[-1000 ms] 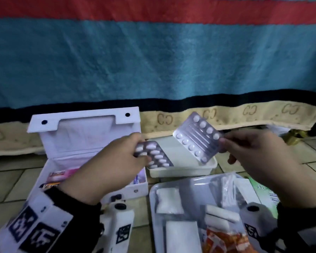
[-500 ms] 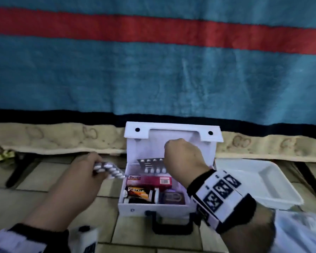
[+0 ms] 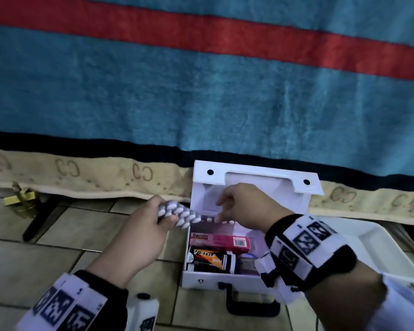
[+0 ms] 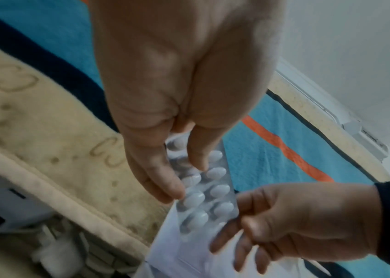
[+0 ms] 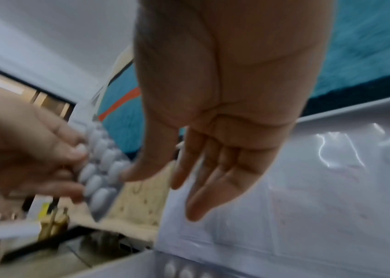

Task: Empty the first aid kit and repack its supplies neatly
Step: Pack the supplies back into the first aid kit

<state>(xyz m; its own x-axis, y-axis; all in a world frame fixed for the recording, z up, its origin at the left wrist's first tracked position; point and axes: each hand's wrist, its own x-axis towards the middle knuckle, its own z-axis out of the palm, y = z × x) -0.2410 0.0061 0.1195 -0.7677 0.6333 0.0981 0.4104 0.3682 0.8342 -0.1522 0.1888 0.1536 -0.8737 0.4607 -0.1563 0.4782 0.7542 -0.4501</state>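
Note:
The white first aid kit (image 3: 225, 277) stands open on the tiled floor with its lid upright. My left hand (image 3: 148, 225) pinches a blister pack of white oval pills (image 3: 177, 215) at the kit's left rim; the left wrist view shows thumb and fingers on this pack (image 4: 203, 190). My right hand (image 3: 239, 209) hovers over the back of the kit with straight, relaxed fingers (image 5: 212, 169), holding nothing. A second blister pack (image 3: 212, 219) stands against the lid inside. In front of it lie a pink Bacidin box (image 3: 219, 241) and a black-orange bottle (image 3: 210, 258).
A white tray (image 3: 380, 249) sits right of the kit on the floor. A brass padlock (image 3: 22, 201) lies at the far left. A blue, red-striped blanket (image 3: 201, 91) hangs behind. The kit's black handle (image 3: 249, 304) points toward me.
My right hand set the second blister pack into the back of the kit and let it go. My left hand carried its pack rightward to the kit's rim.

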